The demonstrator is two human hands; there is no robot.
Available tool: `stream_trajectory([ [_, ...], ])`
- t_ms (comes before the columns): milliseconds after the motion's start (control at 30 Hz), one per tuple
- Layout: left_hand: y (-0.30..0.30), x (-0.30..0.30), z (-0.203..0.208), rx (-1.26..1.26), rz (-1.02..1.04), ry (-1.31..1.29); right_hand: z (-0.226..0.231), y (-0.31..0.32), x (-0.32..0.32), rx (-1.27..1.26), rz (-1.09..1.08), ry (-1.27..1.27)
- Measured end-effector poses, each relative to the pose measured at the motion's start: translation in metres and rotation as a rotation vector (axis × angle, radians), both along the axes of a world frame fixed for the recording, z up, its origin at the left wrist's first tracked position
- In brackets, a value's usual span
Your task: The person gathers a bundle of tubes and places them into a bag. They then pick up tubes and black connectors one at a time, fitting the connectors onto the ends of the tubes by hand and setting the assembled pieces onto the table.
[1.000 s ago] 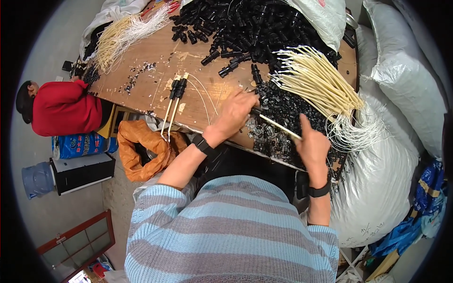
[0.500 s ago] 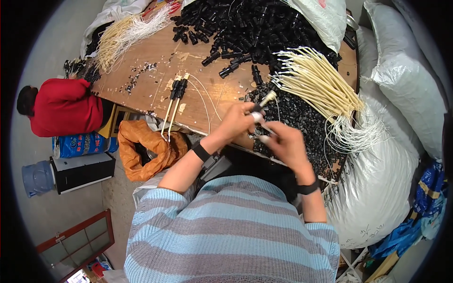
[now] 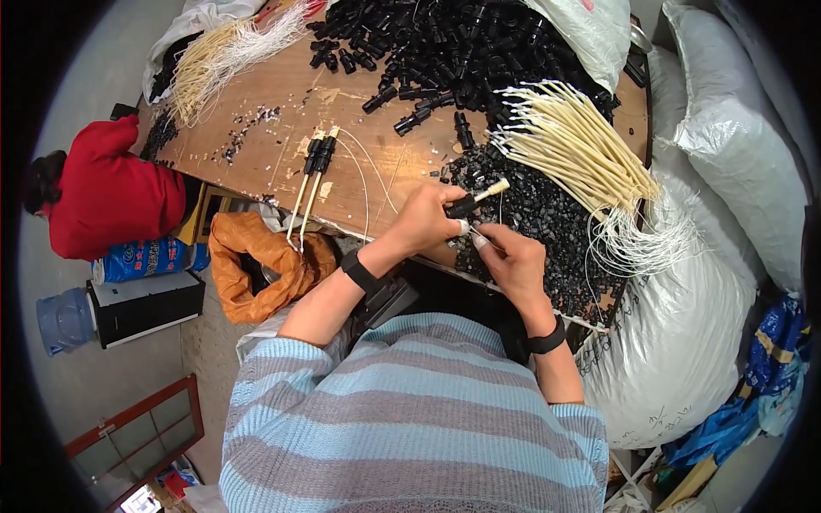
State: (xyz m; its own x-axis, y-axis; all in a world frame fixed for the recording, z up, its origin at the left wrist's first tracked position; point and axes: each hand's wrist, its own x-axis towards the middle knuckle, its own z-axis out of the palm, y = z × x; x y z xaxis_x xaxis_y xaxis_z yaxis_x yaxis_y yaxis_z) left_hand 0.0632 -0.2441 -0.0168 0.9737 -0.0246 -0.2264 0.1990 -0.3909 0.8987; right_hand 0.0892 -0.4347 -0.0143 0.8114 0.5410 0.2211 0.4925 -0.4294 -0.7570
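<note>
My left hand [image 3: 423,218] is closed around a black plastic connector [image 3: 462,206], with a short cream tube [image 3: 493,190] sticking out of its far right end. Close by on the right, my right hand [image 3: 517,263] pinches a thin white cord [image 3: 475,232] that runs toward the left hand. White coverings show on both thumb tips. Under and beyond the hands spreads a heap of small black parts [image 3: 547,209]. Left of my hands, two finished-looking black connectors [image 3: 320,156] with cream tubes lie side by side at the table edge.
A bundle of cream tubes [image 3: 581,145] with white cords lies at the right. Many black connectors [image 3: 462,51] are piled at the back of the wooden table [image 3: 256,162]. White sacks [image 3: 676,342] crowd the right side. A person in red [image 3: 111,192] sits at the left, near an orange sack [image 3: 224,274].
The connector in my left hand has tilted flatter, its cream tube now pointing more to the right. My right hand has moved slightly lower and is no longer blurred. The person in red has shifted.
</note>
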Motion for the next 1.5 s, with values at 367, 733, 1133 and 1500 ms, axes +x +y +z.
stream_trajectory([
  [367,0.002,-0.011,-0.002,0.397,-0.088,-0.322,0.002,0.005,0.004,-0.041,-0.086,-0.165],
  [733,-0.003,-0.006,0.012,0.121,-0.255,-0.098,0.000,0.006,-0.002,-0.012,0.105,0.021],
  [1133,0.000,-0.015,0.002,0.146,-0.057,-0.693,-0.005,0.002,-0.009,0.008,0.118,0.079],
  [1500,0.036,0.027,-0.037,0.235,0.238,-0.296,-0.013,-0.002,-0.003,0.115,-0.222,0.344],
])
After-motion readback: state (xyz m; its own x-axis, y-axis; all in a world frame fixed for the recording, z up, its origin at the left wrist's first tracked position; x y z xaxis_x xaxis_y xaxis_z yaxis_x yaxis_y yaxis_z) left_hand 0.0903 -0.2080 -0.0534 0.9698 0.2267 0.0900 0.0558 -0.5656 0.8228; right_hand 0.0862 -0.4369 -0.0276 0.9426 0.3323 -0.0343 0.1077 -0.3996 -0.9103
